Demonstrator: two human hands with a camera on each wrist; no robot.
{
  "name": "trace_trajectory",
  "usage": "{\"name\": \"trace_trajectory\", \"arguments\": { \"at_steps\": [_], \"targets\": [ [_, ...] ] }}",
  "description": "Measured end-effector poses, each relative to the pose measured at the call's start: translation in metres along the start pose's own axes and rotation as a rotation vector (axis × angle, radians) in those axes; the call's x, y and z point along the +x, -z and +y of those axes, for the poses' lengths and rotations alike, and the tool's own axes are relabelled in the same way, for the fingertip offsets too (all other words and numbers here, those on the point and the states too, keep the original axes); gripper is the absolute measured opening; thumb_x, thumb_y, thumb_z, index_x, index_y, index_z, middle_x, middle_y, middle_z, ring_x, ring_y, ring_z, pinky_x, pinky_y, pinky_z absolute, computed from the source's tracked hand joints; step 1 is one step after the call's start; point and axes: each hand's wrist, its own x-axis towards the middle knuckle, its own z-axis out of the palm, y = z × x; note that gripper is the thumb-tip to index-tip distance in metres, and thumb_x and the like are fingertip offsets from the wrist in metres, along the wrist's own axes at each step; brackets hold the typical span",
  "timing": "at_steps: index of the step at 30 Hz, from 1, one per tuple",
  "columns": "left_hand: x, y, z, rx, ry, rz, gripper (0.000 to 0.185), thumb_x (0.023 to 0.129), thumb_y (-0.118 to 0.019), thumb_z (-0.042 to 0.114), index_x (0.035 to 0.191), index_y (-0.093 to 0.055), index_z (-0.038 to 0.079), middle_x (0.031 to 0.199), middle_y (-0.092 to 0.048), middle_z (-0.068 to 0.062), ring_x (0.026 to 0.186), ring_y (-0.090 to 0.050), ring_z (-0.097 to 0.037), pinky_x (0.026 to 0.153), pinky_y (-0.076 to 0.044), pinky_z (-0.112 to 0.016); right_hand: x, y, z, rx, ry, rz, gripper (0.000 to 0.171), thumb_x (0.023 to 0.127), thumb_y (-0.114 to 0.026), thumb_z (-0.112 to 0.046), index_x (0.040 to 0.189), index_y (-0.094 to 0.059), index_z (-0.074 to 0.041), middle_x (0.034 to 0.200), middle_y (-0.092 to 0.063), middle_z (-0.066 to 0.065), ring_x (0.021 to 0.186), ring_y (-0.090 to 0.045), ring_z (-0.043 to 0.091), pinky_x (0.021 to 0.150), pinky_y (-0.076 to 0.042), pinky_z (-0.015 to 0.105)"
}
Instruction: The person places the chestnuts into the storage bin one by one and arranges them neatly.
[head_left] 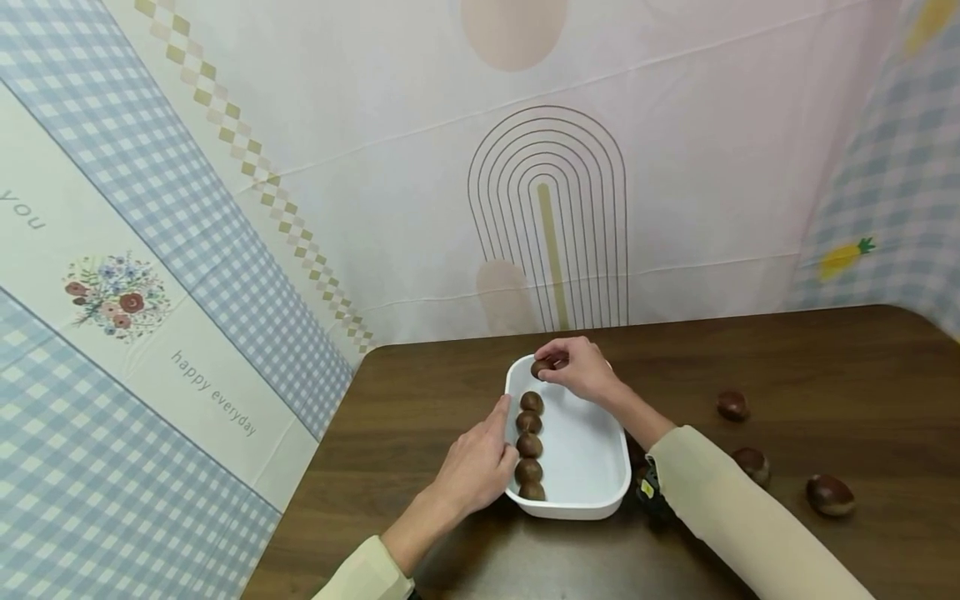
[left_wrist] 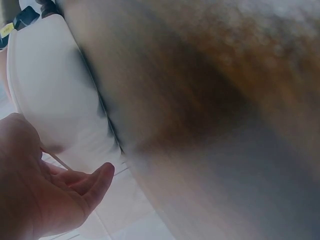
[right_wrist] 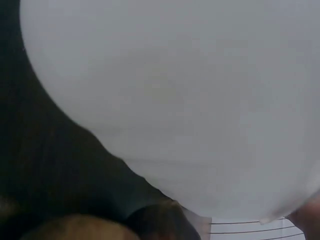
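The left hand [head_left: 474,462] rests, index finger straight, on the white tray [head_left: 581,454] beside the chestnut row [head_left: 528,445]. The right hand [head_left: 583,368] pinches one chestnut [head_left: 539,369] (likely light, hard, slippery; best gripped by its sides) at the far end; loose chestnuts [head_left: 830,496] lie rightmost.

The head view looks forward and down from the near side of a dark brown, wood-grained table [head_left: 427,392], far enough back to take in a white, rectangular, round-cornered tray [head_left: 581,458] and the pale printed cloth [head_left: 375,208] beyond its far edge. The left wrist view sits close to the person's bare left hand [left_wrist: 45,187], tilted, with the tray to one side and blurred tabletop to the other. The right wrist view is nearest: the tray's white surface nearly fills it. All three share the tray and part of the cloth.
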Motion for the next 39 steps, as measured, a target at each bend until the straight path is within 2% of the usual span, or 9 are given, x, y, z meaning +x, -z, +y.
{"name": "trace_trajectory", "arguments": {
  "at_steps": [9, 13, 24, 29, 39],
  "targets": [
    [-0.001, 0.0, 0.001, 0.008, -0.019, 0.0, 0.069, 0.099, -0.051, 0.018, 0.164, -0.031, 0.004, 0.162, -0.049, -0.011, 0.136, -0.06, -0.028, 0.107, -0.051, -0.049, 0.0, -0.008, -0.001, -0.019, 0.01, -0.005, 0.022, 0.089, -0.079, -0.002, 0.11, -0.076, 0.001, 0.106, -0.078, 0.016, 0.096, -0.074, 0.025, 0.081, -0.061, 0.034],
    [-0.002, 0.001, 0.0, 0.007, -0.016, -0.004, 0.069, 0.099, -0.05, 0.017, 0.164, -0.031, 0.004, 0.162, -0.048, -0.012, 0.137, -0.059, -0.028, 0.107, -0.051, -0.049, 0.0, -0.013, 0.0, -0.068, 0.007, -0.003, 0.019, 0.088, -0.08, -0.003, 0.107, -0.077, -0.001, 0.103, -0.079, 0.013, 0.095, -0.074, 0.023, 0.08, -0.059, 0.033],
    [-0.005, 0.003, -0.001, 0.003, -0.027, 0.0, 0.069, 0.099, -0.05, 0.017, 0.164, -0.031, 0.004, 0.163, -0.047, -0.011, 0.137, -0.059, -0.028, 0.107, -0.051, -0.048, -0.002, -0.02, 0.0, -0.181, -0.008, 0.032, 0.009, 0.089, -0.076, -0.001, 0.099, -0.077, -0.003, 0.095, -0.079, 0.009, 0.091, -0.074, 0.021, 0.082, -0.058, 0.037],
    [-0.005, 0.003, -0.001, 0.007, -0.03, 0.001, 0.069, 0.099, -0.05, 0.017, 0.164, -0.031, 0.004, 0.163, -0.046, -0.012, 0.138, -0.058, -0.028, 0.107, -0.051, -0.049, -0.003, -0.021, 0.001, -0.198, -0.011, 0.042, 0.01, 0.089, -0.073, 0.003, 0.097, -0.076, -0.002, 0.093, -0.078, 0.009, 0.09, -0.072, 0.022, 0.083, -0.057, 0.039],
    [-0.005, 0.002, -0.001, 0.012, -0.027, -0.003, 0.068, 0.1, -0.05, 0.017, 0.164, -0.031, 0.003, 0.165, -0.044, -0.011, 0.139, -0.057, -0.029, 0.108, -0.051, -0.049, -0.006, -0.021, 0.001, -0.199, -0.038, -0.001, 0.016, 0.089, -0.072, 0.004, 0.104, -0.077, 0.0, 0.104, -0.079, 0.014, 0.101, -0.074, 0.028, 0.092, -0.058, 0.043]
  ]
}}
